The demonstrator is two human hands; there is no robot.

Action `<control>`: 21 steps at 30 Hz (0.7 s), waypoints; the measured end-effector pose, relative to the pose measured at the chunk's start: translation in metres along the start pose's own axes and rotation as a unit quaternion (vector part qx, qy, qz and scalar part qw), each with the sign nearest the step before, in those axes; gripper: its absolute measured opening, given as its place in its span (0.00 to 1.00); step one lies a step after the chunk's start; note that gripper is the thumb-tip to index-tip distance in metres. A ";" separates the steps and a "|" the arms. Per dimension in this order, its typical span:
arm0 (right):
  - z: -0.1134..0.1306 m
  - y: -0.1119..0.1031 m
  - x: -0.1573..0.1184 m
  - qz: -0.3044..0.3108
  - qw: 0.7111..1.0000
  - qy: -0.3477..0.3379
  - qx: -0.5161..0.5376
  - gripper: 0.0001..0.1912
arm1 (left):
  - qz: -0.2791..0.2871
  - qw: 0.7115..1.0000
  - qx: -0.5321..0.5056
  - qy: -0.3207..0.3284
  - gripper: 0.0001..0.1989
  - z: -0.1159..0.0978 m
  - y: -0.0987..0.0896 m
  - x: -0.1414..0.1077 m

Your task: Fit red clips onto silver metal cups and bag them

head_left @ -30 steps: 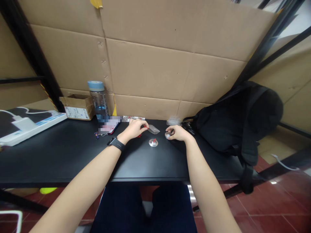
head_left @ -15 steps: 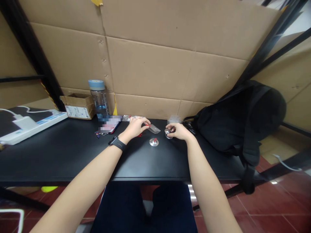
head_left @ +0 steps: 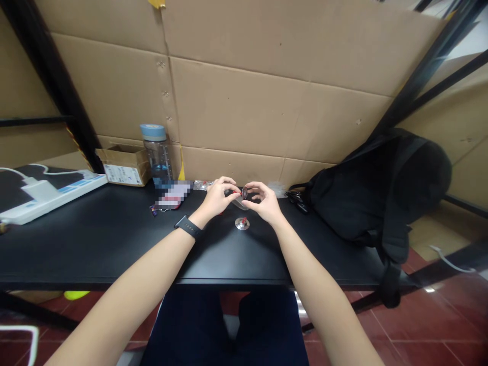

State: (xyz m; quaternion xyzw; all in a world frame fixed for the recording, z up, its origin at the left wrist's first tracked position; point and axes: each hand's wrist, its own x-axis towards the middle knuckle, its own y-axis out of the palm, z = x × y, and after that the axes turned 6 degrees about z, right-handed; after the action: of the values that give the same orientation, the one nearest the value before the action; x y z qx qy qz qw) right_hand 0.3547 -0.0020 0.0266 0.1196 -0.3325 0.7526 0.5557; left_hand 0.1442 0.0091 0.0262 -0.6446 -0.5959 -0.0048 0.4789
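My left hand (head_left: 215,200) is closed in a pinch on a clear flat plastic piece (head_left: 240,205) with a red bit at its end. Facing it, my right hand (head_left: 267,204) grips a small round shiny disc (head_left: 244,193) by the edge, close beside the red bit. Whether the two pieces touch, I cannot tell. Below the hands, a similar round shiny disc (head_left: 242,224) with a red piece at its centre lies on the black table (head_left: 229,259).
Behind my left hand lies a clear plastic packet (head_left: 202,185). Left of it are a phone (head_left: 173,195), a water bottle (head_left: 157,155), an open cardboard box (head_left: 125,168) and a power strip (head_left: 57,201). Keys (head_left: 299,201) and a black backpack (head_left: 366,188) sit at the right.
My right hand has lifted its disc off the table and carried it left to the plastic piece in my left hand. The left hand has stayed near its place.
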 end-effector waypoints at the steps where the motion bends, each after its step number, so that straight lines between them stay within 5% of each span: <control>1: 0.001 0.002 0.000 0.002 1.000 -0.003 0.005 0.26 | -0.002 1.000 0.000 -0.001 0.05 0.000 0.001 0.000; 21: 0.003 0.012 0.000 -0.010 0.997 0.034 0.067 0.32 | -0.012 0.998 0.061 0.014 0.03 -0.018 -0.001 -0.005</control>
State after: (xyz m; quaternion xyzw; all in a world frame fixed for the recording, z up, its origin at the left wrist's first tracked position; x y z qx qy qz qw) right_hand 0.3436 -0.0060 0.0245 0.1341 -0.2611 0.7711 0.5650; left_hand 0.1523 -0.0061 0.0336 -0.6066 -0.5963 0.0169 0.5255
